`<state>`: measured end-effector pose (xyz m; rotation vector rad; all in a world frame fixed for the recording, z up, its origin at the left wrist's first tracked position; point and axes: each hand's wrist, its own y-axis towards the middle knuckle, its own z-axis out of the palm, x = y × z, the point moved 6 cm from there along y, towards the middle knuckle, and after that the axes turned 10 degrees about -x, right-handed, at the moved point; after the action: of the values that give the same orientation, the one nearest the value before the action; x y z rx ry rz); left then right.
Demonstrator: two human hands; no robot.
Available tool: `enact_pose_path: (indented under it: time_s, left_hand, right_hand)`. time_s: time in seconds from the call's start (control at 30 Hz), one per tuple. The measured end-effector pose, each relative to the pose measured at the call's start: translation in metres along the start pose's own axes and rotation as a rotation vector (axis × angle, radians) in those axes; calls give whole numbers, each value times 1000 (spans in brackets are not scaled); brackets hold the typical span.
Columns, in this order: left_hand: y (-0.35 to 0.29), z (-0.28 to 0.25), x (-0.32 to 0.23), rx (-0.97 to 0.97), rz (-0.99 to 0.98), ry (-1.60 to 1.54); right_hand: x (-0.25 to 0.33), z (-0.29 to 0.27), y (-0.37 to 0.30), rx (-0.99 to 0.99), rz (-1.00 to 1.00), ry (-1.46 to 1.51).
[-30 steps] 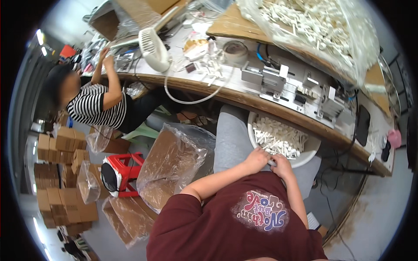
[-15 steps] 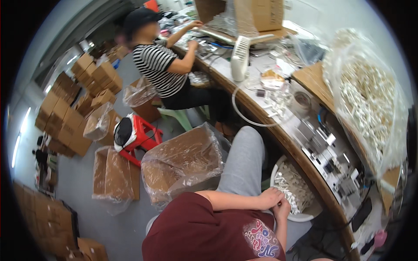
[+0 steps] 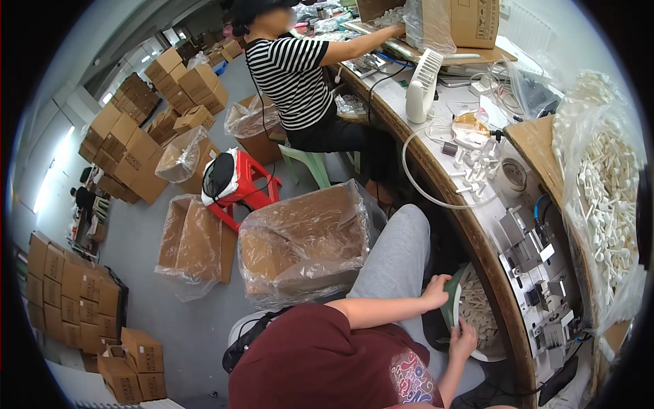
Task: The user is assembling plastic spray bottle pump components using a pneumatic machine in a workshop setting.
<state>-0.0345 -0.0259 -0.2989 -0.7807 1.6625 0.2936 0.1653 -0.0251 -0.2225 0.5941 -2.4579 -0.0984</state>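
Note:
A round basin [image 3: 449, 303] with a white rim and what looks like a green outer side sits between my legs and the bench, tilted so that its near side shows. Many small white plastic pieces [image 3: 479, 310] lie inside it. My left hand [image 3: 436, 293] is closed on the edge of the basin, on its upper side. Lower along the same edge, my right hand [image 3: 464, 341] grips with bent fingers. Part of the basin is hidden behind the bench edge.
The workbench [image 3: 453, 204] curves along the right, with a metal fixture [image 3: 538, 293], a white fan [image 3: 424, 85] and a large bag of white pieces [image 3: 610, 218]. A plastic-lined carton [image 3: 303, 238] and a red stool [image 3: 248, 180] stand left. A co-worker [image 3: 293, 82] sits beyond.
My hands were together above the near rim; they are now apart, both gripping the basin, which has tilted. The view has shifted, and the co-worker's arm reaches toward a carton.

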Motion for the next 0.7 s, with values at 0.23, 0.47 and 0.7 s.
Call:
enact_pose_path:
  time_s: [0.23, 0.47, 0.7]
  left_hand:
    - [24, 67, 91, -106, -699, 358]
    - [42, 118, 132, 106, -639, 388]
    - [37, 126, 138, 101, -699, 343]
  right_hand:
    - [-9, 1, -7, -69, -20, -15]
    - [-16, -5, -11, -69, -28, 109]
    - [-15, -5, -9, -8, -80, 159]
